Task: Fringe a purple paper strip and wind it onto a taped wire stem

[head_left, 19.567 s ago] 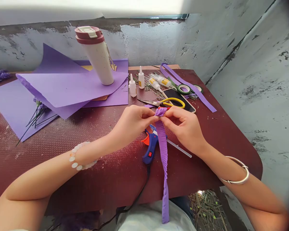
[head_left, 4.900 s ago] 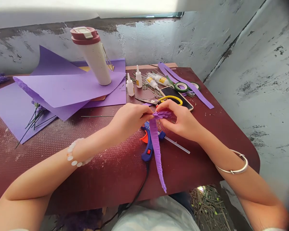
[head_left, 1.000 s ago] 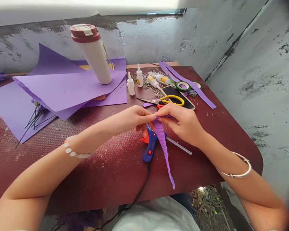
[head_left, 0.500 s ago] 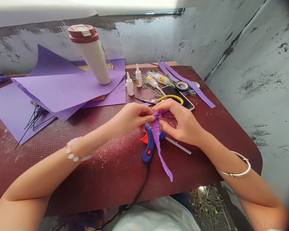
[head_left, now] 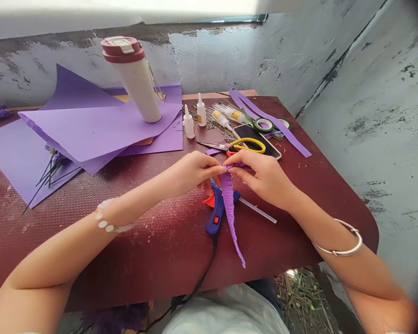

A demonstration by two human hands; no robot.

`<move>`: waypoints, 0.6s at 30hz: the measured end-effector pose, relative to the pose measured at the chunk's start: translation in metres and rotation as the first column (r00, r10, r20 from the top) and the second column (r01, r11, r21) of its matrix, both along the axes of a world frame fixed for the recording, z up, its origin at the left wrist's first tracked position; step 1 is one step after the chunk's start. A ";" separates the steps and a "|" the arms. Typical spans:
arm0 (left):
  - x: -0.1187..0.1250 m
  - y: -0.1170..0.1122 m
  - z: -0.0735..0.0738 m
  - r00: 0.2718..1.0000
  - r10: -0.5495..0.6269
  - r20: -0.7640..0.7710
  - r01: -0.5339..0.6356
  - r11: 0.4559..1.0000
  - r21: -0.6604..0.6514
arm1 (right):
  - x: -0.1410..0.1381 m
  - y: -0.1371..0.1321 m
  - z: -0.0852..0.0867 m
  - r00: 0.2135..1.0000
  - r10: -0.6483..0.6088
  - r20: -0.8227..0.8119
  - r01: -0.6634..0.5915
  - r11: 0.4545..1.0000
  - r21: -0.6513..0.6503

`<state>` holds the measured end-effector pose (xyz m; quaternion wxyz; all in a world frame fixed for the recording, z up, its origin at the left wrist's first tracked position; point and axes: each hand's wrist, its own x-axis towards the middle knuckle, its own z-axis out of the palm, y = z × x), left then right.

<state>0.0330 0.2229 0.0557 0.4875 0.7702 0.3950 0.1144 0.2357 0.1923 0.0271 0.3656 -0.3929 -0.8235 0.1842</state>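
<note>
A pleated strip of purple paper (head_left: 229, 199) hangs from between my fingertips, its narrow tail reaching down over the table. My left hand (head_left: 198, 169) pinches its upper end between thumb and fingers. Close beside it, my right hand (head_left: 261, 174) pinches the gathered part of the same strip, and the fingertips of both hands nearly meet. Below the hands lies a blue glue gun (head_left: 216, 218) with an orange trigger, partly covered by the strip. A clear glue stick (head_left: 257, 210) juts out to its right. Scissors (head_left: 249, 145) with yellow handles rest just beyond my hands.
A phone (head_left: 261, 139) lies under the scissors. Small glue bottles (head_left: 188, 124), thin wires and green tape rolls (head_left: 264, 125) are behind. A tumbler (head_left: 139, 88) stands on purple paper sheets (head_left: 90, 132) at left. Purple strips (head_left: 282, 120) lie back right. A black cord (head_left: 204, 278) crosses the front edge.
My right fingers have closed from a looser spread into a pinch near my left fingertips. The strip's hanging tail has swung slightly left and straightened.
</note>
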 end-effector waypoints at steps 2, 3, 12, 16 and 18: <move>-0.001 0.001 0.003 0.998 0.000 0.066 0.009 0.990 -0.140 | 0.001 -0.001 0.000 1.000 -0.006 -0.011 0.006 1.000 0.006; -0.001 0.001 0.004 0.996 0.010 0.091 0.007 0.983 -0.184 | 0.001 -0.001 0.000 1.000 -0.006 -0.017 0.006 1.000 0.012; -0.003 0.001 0.007 0.980 0.058 0.189 0.015 0.931 -0.364 | 0.003 -0.002 0.002 0.997 0.060 -0.045 -0.053 0.986 0.157; 0.000 0.000 0.006 0.981 0.098 0.167 -0.042 0.949 -0.312 | 0.002 -0.002 0.001 0.997 0.057 -0.041 -0.048 0.978 0.204; 0.001 0.000 0.005 0.983 0.107 0.150 -0.067 0.965 -0.253 | 0.002 -0.001 0.001 0.998 0.048 -0.041 -0.038 0.974 0.223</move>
